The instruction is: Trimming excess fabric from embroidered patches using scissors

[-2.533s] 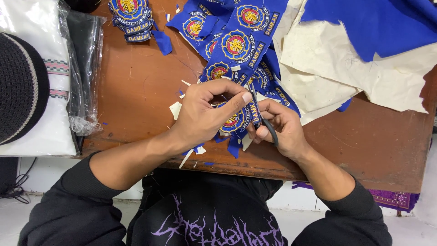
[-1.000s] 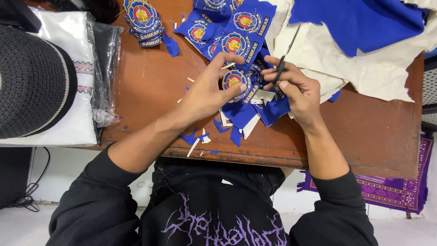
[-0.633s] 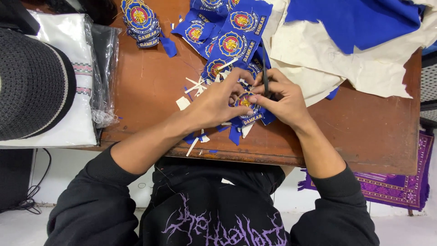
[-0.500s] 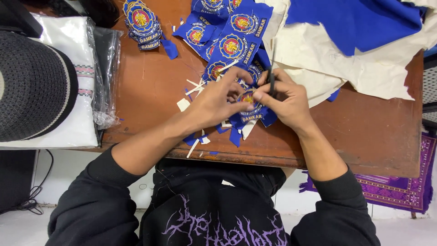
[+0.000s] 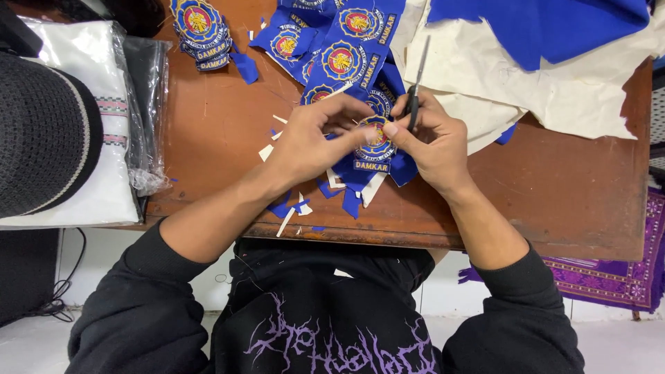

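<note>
My left hand (image 5: 315, 138) pinches a round embroidered patch on blue fabric (image 5: 375, 147) over the front part of the brown wooden table (image 5: 554, 201). My right hand (image 5: 433, 142) grips small scissors (image 5: 418, 76), whose blades point up and away from me, and its fingers also touch the patch. A strip of blue fabric with more patches (image 5: 346, 59) runs from my hands toward the back of the table.
A stack of cut patches (image 5: 199, 31) lies at the back left. Cream backing paper (image 5: 554, 83) and blue cloth (image 5: 540, 24) cover the back right. Offcuts (image 5: 291, 208) litter the front edge. A black cap (image 5: 41, 131) rests on bagged white cloth (image 5: 104, 104) at left.
Both hands stay together on the patch. The scissors have tilted more upright, blades pointing away. The view has shifted slightly.
</note>
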